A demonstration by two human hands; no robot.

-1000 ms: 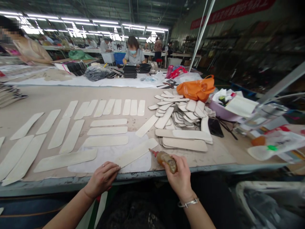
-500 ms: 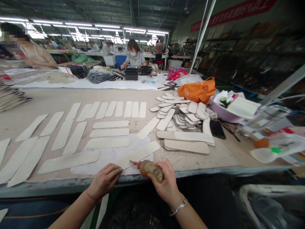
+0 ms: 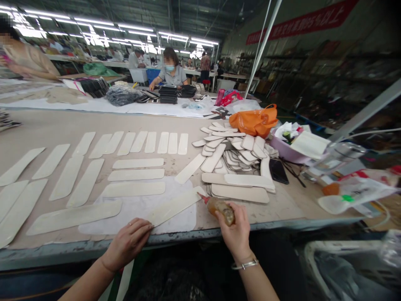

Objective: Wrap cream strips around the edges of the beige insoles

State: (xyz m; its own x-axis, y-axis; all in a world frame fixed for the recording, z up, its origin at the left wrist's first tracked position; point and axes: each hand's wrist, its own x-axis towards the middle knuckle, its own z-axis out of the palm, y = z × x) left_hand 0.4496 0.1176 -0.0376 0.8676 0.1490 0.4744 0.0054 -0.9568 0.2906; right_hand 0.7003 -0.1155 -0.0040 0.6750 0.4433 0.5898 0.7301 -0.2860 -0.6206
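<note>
- Bottle (image 3: 220, 210): I see its long axis slant, nozzle (image 3: 203, 197) toward strip (image 3: 177, 206).
- Right hand (image 3: 235, 228) clasps it; left hand (image 3: 130, 242) pinches strip's near end.
- Pile (image 3: 214, 158) beyond strip.

An orange bag (image 3: 253, 121) sits beside a purple basin (image 3: 285, 151) — a flat black object (image 3: 278, 171) lying in front

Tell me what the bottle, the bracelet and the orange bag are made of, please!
Bottle: probably plastic, smooth; its brownish body looks cloudy and partly see-through.
Bracelet: likely polished metal; it gleams silver.
Orange bag: perhaps thin plastic or coated cloth, slightly glossy; it slumps in soft creases.
</note>
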